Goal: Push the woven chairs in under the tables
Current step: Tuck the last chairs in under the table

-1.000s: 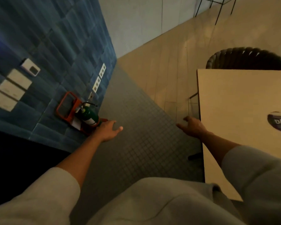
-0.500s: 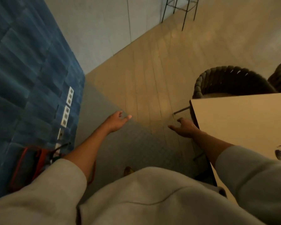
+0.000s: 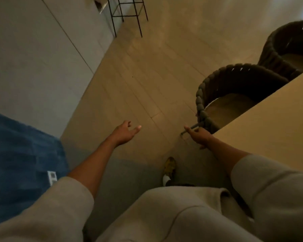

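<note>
- I see the near woven chair [image 3: 222, 84]: dark thick braided rope back, tan seat pad, upright on the floor, seat partly tucked under the table's [image 3: 269, 130] long edge, close to its near corner.
- Far woven chair [image 3: 287, 44]: same build, upright, just beyond the first along that edge, seat also partly under, cut off by the frame.

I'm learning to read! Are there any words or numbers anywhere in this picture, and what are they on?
No words or numbers can be read here.
The small white plate on the blue wall has dark marks, too blurred to read.
The table and the woven chairs show no writing.
</note>
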`<state>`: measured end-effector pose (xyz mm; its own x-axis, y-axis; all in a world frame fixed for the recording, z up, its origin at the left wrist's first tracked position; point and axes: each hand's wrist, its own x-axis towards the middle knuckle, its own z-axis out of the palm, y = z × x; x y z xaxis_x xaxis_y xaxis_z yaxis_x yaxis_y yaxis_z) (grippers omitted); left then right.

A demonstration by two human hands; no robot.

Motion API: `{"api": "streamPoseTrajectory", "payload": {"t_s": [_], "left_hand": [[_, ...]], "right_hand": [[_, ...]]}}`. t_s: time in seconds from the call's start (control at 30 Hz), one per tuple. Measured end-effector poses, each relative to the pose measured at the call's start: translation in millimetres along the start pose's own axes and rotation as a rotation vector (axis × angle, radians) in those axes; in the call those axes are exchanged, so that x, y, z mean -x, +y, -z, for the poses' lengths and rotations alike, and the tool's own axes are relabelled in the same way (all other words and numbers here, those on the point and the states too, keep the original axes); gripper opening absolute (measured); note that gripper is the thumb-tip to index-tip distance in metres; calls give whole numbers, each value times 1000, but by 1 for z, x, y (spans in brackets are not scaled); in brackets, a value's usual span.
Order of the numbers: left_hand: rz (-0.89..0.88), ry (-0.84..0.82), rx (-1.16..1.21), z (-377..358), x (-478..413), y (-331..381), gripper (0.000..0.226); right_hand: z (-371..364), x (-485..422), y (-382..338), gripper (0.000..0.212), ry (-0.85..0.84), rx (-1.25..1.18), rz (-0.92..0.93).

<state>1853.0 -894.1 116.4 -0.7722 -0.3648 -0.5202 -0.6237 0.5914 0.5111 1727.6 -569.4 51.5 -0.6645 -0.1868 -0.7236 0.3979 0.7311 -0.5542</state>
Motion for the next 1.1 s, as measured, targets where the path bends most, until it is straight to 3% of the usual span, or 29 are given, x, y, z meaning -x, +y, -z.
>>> {"api": "streamPoseTrajectory", "payload": {"t_s": [0.13, 0.33, 0.53, 0.7, 0.83, 1.1], "left_hand": [[-12, -52, -61, 54, -84, 36, 93], [-112, -93, -121, 103, -222, 110, 85], [-286, -295, -202, 109, -362, 203, 85], [-522, -478, -355, 102, -465, 301, 84], [-773, -645, -492, 81, -504, 379, 80], [-927, -879, -706, 3, -543, 493, 80]], "right_hand": [[1, -57, -52, 111, -45, -226, -147], [30, -112, -119, 94, -35, -373, -276], [75, -183, -137, 112, 82, -597, -401], [87, -214, -160, 93, 214, -966, -560], [78, -226, -181, 94, 351, -1323, -620], [73, -262, -184, 88, 629, -1896, -871]]}}
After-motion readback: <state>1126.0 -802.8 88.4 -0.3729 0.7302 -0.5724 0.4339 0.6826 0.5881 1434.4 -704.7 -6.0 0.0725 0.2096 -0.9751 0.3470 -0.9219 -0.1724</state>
